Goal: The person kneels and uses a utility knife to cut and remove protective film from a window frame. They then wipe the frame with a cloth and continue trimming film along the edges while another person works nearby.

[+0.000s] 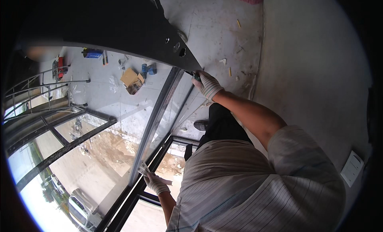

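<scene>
Slim dark tool (195, 76) sits in the gloved right hand (208, 85), its handle within the curled fingers, which are clamped on it; its far end points toward the top of a grey upright frame (157, 112), just below the pointed corner of a dark panel (119, 26). Lower down, the gloved left hand (156, 183) is at that frame's lower end; whether its fingers grip anything, I cannot tell. Glass and frame edges bound the left side; beyond the right hand, pale floor (213, 36) stretches to a wall (311, 60).
</scene>
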`<act>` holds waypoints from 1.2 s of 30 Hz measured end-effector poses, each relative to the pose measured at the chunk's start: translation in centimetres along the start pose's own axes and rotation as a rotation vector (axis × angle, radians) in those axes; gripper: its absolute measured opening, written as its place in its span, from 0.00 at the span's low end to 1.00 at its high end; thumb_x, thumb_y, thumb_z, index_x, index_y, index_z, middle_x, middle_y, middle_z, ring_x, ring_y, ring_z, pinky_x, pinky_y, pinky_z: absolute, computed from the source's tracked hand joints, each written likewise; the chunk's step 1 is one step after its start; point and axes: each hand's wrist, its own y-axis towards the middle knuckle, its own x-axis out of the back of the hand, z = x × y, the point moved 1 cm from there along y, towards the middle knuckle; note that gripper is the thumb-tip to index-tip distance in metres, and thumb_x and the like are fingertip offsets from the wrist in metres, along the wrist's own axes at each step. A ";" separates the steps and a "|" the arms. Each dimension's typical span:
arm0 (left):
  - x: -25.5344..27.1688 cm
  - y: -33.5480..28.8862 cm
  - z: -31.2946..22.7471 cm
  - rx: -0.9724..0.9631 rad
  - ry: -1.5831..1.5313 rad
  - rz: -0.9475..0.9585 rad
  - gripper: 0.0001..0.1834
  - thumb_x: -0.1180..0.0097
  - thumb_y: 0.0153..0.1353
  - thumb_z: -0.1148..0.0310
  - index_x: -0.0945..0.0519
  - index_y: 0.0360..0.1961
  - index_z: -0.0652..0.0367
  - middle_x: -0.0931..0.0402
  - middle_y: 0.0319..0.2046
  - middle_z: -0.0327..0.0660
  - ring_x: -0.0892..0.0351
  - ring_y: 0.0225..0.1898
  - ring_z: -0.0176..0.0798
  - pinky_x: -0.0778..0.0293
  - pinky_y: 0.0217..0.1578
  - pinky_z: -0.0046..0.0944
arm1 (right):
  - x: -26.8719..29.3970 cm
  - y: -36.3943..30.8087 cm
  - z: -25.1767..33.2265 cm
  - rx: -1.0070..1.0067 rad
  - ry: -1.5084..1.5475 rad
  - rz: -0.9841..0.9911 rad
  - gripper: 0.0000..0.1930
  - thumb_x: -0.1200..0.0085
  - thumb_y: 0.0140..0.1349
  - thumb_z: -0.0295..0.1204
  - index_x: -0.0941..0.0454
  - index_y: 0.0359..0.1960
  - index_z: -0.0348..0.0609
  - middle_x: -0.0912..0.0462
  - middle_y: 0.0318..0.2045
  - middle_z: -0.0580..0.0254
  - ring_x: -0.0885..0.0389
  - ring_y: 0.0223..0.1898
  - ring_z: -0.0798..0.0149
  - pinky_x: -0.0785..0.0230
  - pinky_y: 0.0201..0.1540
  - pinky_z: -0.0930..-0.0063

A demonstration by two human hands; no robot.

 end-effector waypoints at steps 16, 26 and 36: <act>-0.3 -0.6 -0.6 -0.002 -0.011 0.009 0.20 0.46 0.67 0.61 0.26 0.55 0.61 0.30 0.28 0.37 0.33 0.30 0.35 0.34 0.36 0.39 | -0.8 0.4 -0.2 -0.040 -0.024 0.030 0.16 0.47 0.67 0.37 0.30 0.51 0.42 0.21 0.39 0.48 0.23 0.40 0.51 0.29 0.48 0.63; -0.6 -0.5 -0.8 0.026 -0.010 -0.001 0.22 0.48 0.65 0.64 0.28 0.58 0.62 0.30 0.28 0.38 0.33 0.30 0.37 0.34 0.36 0.39 | -0.9 0.0 -1.4 -0.104 0.080 0.088 0.13 0.48 0.68 0.40 0.30 0.43 0.44 0.20 0.36 0.46 0.21 0.40 0.42 0.29 0.45 0.57; -1.8 -2.7 -2.3 -0.023 -0.051 -0.018 0.16 0.51 0.67 0.64 0.27 0.51 0.62 0.37 0.28 0.31 0.41 0.28 0.30 0.40 0.32 0.33 | 0.3 -6.1 -1.6 -0.329 -0.266 0.294 0.16 0.51 0.67 0.44 0.27 0.42 0.43 0.18 0.41 0.45 0.20 0.45 0.40 0.28 0.47 0.49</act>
